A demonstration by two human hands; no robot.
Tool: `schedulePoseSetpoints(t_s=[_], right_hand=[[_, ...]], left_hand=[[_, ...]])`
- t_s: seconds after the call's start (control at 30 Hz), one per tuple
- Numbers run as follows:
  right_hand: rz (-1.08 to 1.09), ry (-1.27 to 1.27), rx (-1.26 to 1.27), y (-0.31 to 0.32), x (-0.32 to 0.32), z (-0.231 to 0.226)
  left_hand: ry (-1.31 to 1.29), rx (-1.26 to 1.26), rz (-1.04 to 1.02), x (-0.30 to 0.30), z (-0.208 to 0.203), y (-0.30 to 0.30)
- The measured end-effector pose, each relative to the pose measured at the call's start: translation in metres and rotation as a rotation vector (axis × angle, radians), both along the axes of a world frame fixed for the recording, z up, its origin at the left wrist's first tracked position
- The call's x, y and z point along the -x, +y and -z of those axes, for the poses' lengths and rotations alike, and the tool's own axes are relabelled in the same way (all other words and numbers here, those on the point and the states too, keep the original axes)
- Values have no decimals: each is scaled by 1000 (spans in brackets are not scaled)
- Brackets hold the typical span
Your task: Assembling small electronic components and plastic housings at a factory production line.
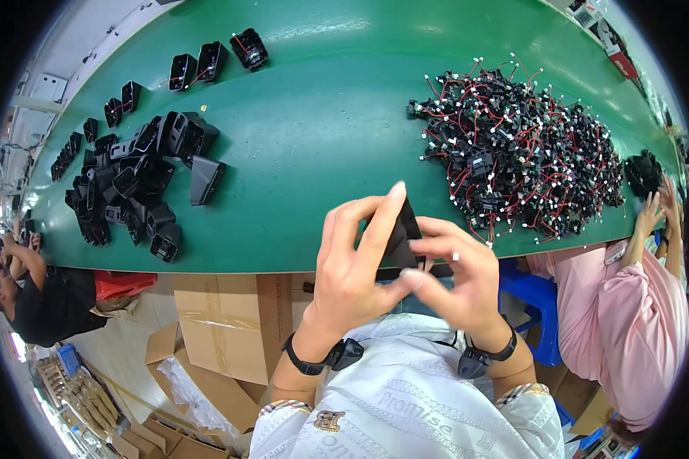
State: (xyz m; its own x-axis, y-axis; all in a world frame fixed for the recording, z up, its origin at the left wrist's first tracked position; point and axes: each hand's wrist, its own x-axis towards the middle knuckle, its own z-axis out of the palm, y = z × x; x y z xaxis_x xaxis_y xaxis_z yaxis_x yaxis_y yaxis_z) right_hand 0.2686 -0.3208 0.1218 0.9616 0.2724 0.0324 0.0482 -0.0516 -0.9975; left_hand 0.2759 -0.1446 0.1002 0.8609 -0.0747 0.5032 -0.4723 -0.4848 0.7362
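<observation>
In front of my body, just past the table's near edge, my left hand [360, 256] grips a black plastic housing [403, 239], thumb below and fingers along its side. My right hand [459, 275] is closed at the housing's right side, thumb and fingertips against it. A small white plug [455, 256] sticks out between the right fingers; the part it belongs to is mostly hidden. To the right lies a large heap of small black parts [524, 153] with red wires and white plugs. Black housings [130, 176] are piled at the left.
More housings [213, 61] stand in a spaced line along the far left of the green table [321, 138]. Cardboard boxes [226, 314] are on the floor below left. A blue stool [540, 306] and a person in pink [620, 314] are at right; another person [50, 302] sits far left.
</observation>
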Motion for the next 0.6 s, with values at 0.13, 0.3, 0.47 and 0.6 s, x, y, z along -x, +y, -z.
schedulePoseSetpoints(t_s=[0.13,0.3,0.47,0.6], right_hand=[[-92,639,-773,-11,-15,14],[-181,794,-900,9,-20,21],[-136,600,-714,32,-37,16],[326,-436,284,96,-137,4]], left_hand=[[-33,0,4,-5,1,1],[-22,41,-10,-3,-5,14],[25,58,-64,-4,3,34],[98,75,-321,-10,26,61]])
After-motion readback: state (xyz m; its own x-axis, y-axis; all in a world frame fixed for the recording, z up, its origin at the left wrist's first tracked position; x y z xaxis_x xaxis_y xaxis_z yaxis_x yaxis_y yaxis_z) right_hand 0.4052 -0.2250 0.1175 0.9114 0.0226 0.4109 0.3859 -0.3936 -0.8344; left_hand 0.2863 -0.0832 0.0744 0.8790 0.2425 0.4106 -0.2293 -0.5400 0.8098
